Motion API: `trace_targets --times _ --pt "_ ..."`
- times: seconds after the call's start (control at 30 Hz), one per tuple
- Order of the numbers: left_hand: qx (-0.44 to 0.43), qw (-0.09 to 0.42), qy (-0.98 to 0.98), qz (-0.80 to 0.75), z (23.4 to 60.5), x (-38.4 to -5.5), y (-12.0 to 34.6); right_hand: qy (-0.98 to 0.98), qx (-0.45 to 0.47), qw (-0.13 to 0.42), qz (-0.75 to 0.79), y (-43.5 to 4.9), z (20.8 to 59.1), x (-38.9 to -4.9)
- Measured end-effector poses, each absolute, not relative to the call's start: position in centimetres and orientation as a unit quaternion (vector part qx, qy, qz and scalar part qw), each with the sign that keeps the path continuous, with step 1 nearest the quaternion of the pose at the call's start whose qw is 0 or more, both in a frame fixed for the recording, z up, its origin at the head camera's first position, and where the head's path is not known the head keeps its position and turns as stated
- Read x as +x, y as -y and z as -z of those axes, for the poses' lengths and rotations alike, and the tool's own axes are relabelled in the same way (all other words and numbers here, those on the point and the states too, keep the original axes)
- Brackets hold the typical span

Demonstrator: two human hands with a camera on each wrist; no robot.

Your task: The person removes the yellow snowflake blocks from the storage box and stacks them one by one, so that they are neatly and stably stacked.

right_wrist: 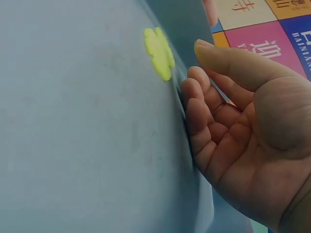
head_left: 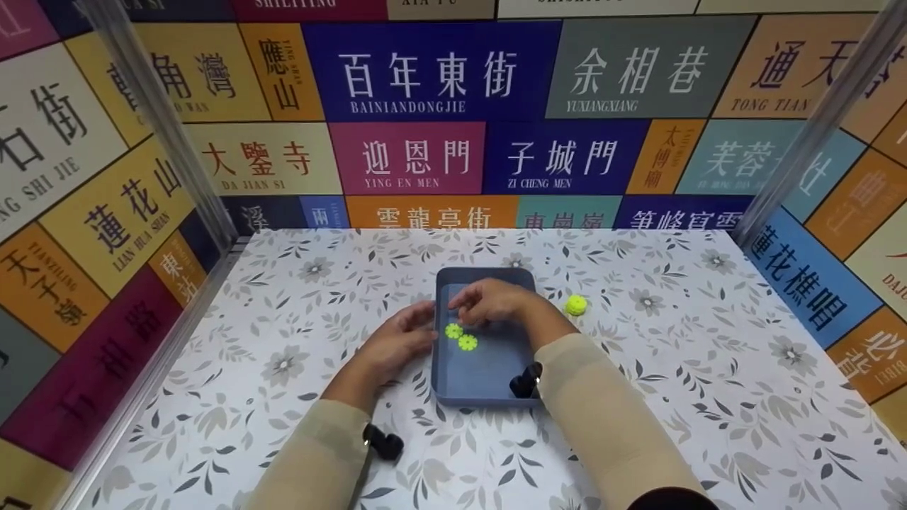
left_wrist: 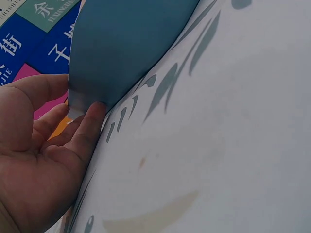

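A grey-blue rectangular tray (head_left: 485, 379) lies on the table. Two flat, bright yellow-green flower-shaped pieces, a smaller-looking one (head_left: 453, 331) and another (head_left: 468, 343), lie side by side on its floor near the left wall. My right hand (head_left: 490, 301) is over the tray's far half, fingers loosely curled; in the right wrist view its fingers hold nothing, and one yellow-green piece (right_wrist: 159, 53) lies beyond the fingertips. Along the tray's left wall (left_wrist: 129, 48), my left hand (head_left: 400, 343) touches the outside with its fingertips, thumb apart from the fingers.
Right of the tray, a small stack of yellow-green pieces (head_left: 575, 305) stands on the floral tablecloth (head_left: 283, 365). Panels with coloured street-name signs (head_left: 432, 71) rise behind and on both sides. Black wrist cameras hang from both sleeves.
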State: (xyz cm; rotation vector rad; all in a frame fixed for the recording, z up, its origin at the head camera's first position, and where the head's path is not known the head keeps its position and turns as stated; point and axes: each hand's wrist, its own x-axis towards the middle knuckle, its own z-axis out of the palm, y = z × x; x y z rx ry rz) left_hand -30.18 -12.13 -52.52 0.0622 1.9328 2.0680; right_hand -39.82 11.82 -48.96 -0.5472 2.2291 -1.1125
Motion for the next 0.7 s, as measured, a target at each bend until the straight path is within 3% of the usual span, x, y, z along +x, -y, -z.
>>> trace_targets --times 0.7 --pt "0.036 0.153 -0.682 -0.714 52.44 -30.21 12.16 -0.881 -0.239 0.248 0.326 -11.10 48.79 -39.26"
